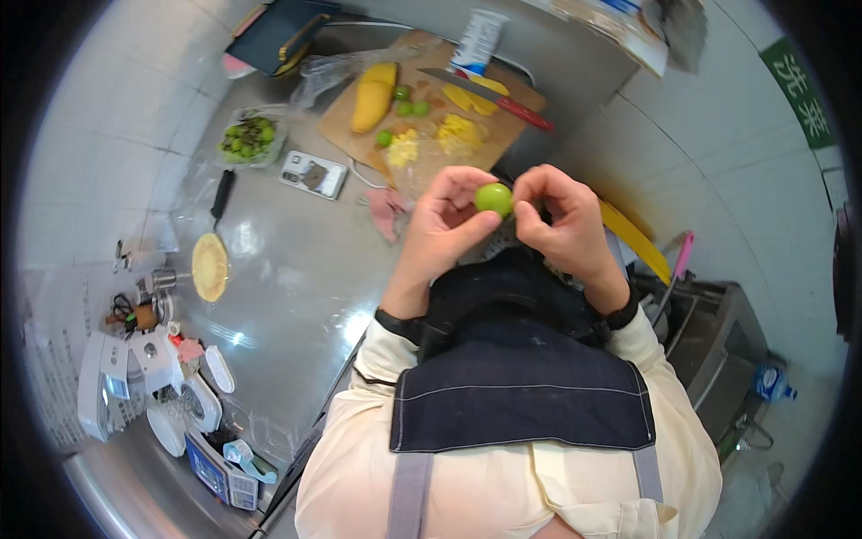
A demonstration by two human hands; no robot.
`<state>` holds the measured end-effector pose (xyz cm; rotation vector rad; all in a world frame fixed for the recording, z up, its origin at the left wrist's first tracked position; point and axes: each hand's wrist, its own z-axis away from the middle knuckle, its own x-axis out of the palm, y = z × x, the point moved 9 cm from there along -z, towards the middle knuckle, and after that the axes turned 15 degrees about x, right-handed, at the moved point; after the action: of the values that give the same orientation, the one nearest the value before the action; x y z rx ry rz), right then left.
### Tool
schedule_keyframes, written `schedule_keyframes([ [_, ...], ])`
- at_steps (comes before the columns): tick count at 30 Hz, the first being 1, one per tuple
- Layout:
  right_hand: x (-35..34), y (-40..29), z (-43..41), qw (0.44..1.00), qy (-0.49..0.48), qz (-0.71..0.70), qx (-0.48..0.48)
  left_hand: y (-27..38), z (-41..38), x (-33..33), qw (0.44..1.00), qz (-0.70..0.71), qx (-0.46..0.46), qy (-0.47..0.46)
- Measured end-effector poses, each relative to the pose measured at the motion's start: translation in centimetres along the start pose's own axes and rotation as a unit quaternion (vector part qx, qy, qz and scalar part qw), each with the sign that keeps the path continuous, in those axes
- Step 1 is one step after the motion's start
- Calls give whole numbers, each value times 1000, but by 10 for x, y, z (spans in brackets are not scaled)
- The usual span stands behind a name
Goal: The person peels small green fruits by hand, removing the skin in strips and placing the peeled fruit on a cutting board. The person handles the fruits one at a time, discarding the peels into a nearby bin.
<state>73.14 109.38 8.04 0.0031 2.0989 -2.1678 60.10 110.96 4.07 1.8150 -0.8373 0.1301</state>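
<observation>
Between thumb and fingers my left hand (450,219) holds a round green grape (493,200). My right hand (562,222) is at the grape's right side, thumb and forefinger pinched together; whether something small is between them cannot be made out. Beyond my hands lies a wooden cutting board (343,124). On it are a peeled mango (374,98), several loose green grapes (404,108), yellow mango slices (458,98) and chopped yellow pieces (460,133), partly on clear plastic film (424,165). A red-handled knife (495,100) rests across the board's far right part.
A plastic box of grapes (249,138), a phone (313,175) and a black-handled spatula (222,195) are on the steel counter (289,269). A pale yellow round (210,267) lies near the spatula. A stand mixer (151,364) and digital scale (222,471) stand left; a sink (720,337) is right.
</observation>
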Motion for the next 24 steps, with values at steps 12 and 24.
schedule_keyframes([
  [12,-2,23,8,967,-145,-200,60,-32,9,11,985,144,-95,8],
  [24,-13,38,-7,951,-168,-252,62,-39,-5,18,986,145,-73,-31],
])
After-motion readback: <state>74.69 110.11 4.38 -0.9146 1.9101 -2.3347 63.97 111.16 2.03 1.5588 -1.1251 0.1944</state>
